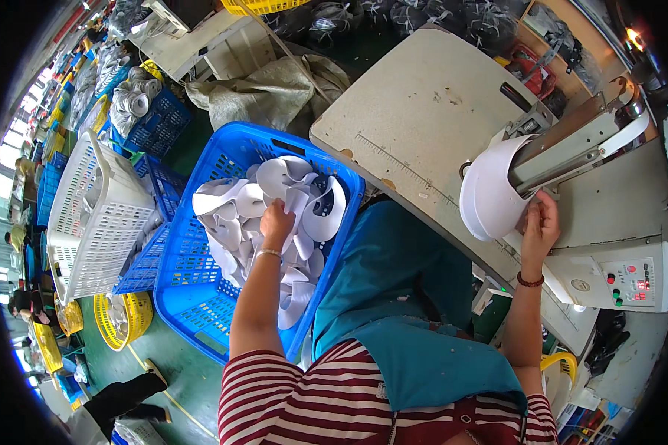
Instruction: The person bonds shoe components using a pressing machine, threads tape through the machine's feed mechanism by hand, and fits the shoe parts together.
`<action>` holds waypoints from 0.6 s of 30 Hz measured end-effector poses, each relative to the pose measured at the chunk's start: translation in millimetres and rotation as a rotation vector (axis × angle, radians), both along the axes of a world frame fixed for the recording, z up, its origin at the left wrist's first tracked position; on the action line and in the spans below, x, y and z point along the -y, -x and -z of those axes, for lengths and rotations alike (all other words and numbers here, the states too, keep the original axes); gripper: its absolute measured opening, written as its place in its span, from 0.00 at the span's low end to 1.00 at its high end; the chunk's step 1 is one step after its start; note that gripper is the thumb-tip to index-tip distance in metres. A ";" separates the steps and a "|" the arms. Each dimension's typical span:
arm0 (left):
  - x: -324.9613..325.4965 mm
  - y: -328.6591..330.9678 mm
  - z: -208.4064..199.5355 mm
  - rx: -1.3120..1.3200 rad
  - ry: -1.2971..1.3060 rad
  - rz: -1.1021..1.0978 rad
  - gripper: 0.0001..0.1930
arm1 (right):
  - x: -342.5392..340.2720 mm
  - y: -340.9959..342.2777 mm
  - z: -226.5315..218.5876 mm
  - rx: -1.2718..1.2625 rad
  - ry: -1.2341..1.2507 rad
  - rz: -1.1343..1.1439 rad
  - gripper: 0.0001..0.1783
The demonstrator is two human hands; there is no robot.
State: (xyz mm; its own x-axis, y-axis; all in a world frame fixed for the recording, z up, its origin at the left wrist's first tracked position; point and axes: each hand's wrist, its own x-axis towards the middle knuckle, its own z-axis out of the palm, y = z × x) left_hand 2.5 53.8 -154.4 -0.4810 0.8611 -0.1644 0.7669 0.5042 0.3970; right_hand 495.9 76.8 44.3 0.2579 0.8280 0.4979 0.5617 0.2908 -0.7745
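My left hand [277, 222] reaches into a blue plastic basket [185, 285] on my left. Its fingers are closed on one of the curved white pieces [295, 208], thin and bent like cut sheet. More such pieces lie loosely piled around it. On the right, my right hand [542, 226] pinches the lower edge of a larger curved white piece [490, 189]. That piece sits around the end of the metal arm [564, 152] of a beige machine. Part of the fingers' grip is hidden behind its edge.
The machine's worktable [416, 111] has a ruler marking along its edge. A control panel [627, 283] with buttons and lights faces me. White [100, 222] and yellow [126, 326] baskets stand at left, a crumpled sack [252, 93] behind. A person's dark-clothed leg [126, 393] shows lower left.
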 end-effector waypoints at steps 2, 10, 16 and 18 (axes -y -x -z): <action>5.0 -3.1 -17.4 0.104 -0.046 -0.006 0.12 | 4.0 -0.7 -1.3 -0.011 -0.012 0.001 0.12; 48.6 -5.9 -72.3 0.702 -0.452 -0.127 0.03 | 56.0 43.5 5.9 0.206 -0.339 -0.182 0.08; 69.1 -23.5 -96.1 0.610 -0.485 -0.009 0.05 | 52.2 154.7 -17.8 0.415 0.059 -0.881 0.16; 80.4 -35.9 -99.9 0.541 -0.495 0.026 0.07 | 46.0 178.9 -2.8 0.384 0.138 -0.910 0.18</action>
